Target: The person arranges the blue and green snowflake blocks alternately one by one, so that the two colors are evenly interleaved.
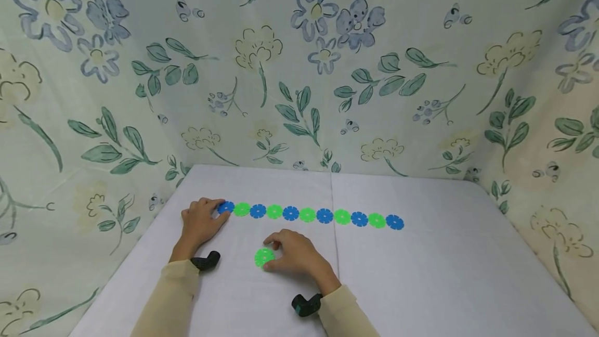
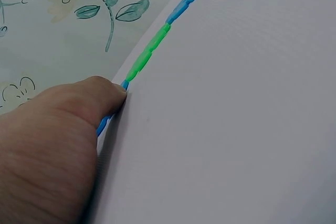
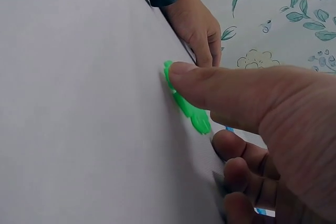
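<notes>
At the left end of a row of notched plastic discs, my left hand (image 1: 200,222) grips a blue disc (image 1: 226,207) between thumb and forefinger. The left wrist view shows the thumb (image 2: 113,92) against that disc's near edge, with the rest of it mostly hidden. Nearer me, my right hand (image 1: 299,254) holds a loose green disc (image 1: 263,258) by its edges, thumb on the near side and forefinger on the far side. In the right wrist view the thumb overlaps the green disc (image 3: 199,121), which stands close over the white cloth.
Alternating green and blue discs run rightward edge to edge, ending at a blue disc (image 1: 395,222). A white cloth (image 1: 421,274) with a crease covers the table. Flowered fabric (image 1: 281,66) hangs behind and at both sides. A black wrist device (image 1: 306,306) sits on each wrist.
</notes>
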Action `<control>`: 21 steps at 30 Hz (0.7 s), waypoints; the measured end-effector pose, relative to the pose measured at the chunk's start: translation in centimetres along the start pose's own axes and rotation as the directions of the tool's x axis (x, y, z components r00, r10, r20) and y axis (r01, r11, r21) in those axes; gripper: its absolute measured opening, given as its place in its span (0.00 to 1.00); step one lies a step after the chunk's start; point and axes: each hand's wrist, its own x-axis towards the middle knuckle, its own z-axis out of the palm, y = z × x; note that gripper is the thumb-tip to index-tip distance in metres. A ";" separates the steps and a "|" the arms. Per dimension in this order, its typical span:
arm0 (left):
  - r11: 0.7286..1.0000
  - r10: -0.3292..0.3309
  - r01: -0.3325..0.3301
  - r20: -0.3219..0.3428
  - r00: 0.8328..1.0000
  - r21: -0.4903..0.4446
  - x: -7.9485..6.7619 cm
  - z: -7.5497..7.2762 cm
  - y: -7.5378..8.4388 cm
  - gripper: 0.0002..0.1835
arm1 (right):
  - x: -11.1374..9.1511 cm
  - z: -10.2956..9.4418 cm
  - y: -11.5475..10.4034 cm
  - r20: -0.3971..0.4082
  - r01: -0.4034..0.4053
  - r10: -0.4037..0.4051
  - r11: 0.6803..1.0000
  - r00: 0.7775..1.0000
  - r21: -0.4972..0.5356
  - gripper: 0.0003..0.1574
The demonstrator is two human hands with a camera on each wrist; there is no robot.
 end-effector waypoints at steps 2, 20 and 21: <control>1.000 0.005 -0.005 0.001 1.000 -0.001 0.0 0.0 0.0 0.28 | 0.0 0.0 0.0 0.001 0.004 -0.004 1.000 1.000 -0.002 0.32; 1.000 -0.001 0.000 0.012 1.000 0.004 0.1 0.0 -0.2 0.27 | -0.1 0.0 -0.2 0.003 -0.010 0.010 1.000 1.000 -0.018 0.28; 1.000 0.000 0.000 0.013 1.000 0.004 0.1 0.1 -0.2 0.27 | -0.1 0.0 -0.3 0.002 -0.009 0.009 1.000 1.000 -0.016 0.28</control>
